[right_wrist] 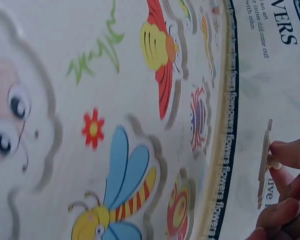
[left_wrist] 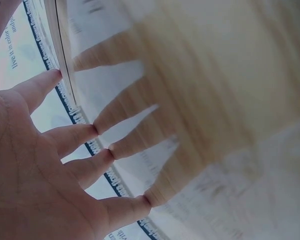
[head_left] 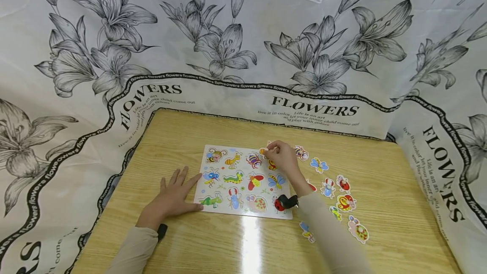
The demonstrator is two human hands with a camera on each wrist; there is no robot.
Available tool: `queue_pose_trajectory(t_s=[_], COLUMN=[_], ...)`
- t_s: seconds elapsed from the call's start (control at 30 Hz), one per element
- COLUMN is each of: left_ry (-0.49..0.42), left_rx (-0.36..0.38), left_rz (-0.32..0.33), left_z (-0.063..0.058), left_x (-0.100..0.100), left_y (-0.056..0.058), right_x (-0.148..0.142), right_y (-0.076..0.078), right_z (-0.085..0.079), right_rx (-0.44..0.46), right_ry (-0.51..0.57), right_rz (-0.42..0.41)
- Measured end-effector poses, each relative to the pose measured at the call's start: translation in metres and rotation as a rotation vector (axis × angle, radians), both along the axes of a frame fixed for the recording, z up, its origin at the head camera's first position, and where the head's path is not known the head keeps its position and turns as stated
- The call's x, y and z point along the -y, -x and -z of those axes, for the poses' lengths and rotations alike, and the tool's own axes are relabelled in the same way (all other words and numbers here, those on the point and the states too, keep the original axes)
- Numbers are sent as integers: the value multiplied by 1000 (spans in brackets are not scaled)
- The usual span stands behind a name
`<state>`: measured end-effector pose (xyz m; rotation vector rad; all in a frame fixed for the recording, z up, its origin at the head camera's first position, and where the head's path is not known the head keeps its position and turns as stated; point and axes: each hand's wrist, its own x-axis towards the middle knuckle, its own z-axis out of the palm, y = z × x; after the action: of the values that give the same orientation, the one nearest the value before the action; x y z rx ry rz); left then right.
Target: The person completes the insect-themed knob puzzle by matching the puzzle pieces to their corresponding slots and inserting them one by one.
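A white insect puzzle board [head_left: 222, 185] with shallow shaped recesses lies on the wooden table. Left hand [head_left: 169, 200] rests on the tabletop at the board's left side, fingers spread, thumb and a fingertip against its edge; its palm and straight fingers [left_wrist: 72, 177] fill the left of the left wrist view. Over the top right corner of the board, the right hand [head_left: 284, 160] pinches a small puzzle piece [right_wrist: 264, 162] by its knob. In the right wrist view that piece is edge-on, raised above the board; only a bit of orange shows from the head.
Several loose knobbed pieces lie right of the board, among them a ladybug piece [head_left: 343, 184], a butterfly piece [head_left: 346, 202], a dragonfly piece [head_left: 318, 165] and a spider piece [head_left: 302, 153]. Flower-printed cloth [head_left: 228, 105] hangs around the table's back and sides.
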<state>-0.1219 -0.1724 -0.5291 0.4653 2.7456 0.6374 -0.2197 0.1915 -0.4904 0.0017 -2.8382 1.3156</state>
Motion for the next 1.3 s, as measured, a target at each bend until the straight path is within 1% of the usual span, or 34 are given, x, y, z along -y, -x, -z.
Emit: queue_pose_trajectory(t_s=[0.13, 0.3, 0.5, 0.67, 0.87, 1.03, 1.3], left_ry=[0, -1, 8, 12, 19, 21, 19], left_rx=[5, 16, 10, 7, 6, 6, 8], left_rz=[-1, 1, 1, 3, 7, 11, 13], left_z=[-1, -2, 0, 2, 2, 0, -1], left_x=[0, -1, -1, 0, 1, 0, 0], left_y=[0, -1, 0, 0, 1, 1, 1], right_x=[21, 43, 65, 81, 94, 100, 104], right_y=[1, 1, 2, 2, 2, 2, 2], right_z=[3, 9, 19, 24, 26, 27, 29], right_rx=[-4, 15, 38, 71, 86, 102, 101], right_ry=[-12, 12, 39, 17, -56, -97, -134], right_rz=[-41, -81, -123, -146, -162, -164, -166])
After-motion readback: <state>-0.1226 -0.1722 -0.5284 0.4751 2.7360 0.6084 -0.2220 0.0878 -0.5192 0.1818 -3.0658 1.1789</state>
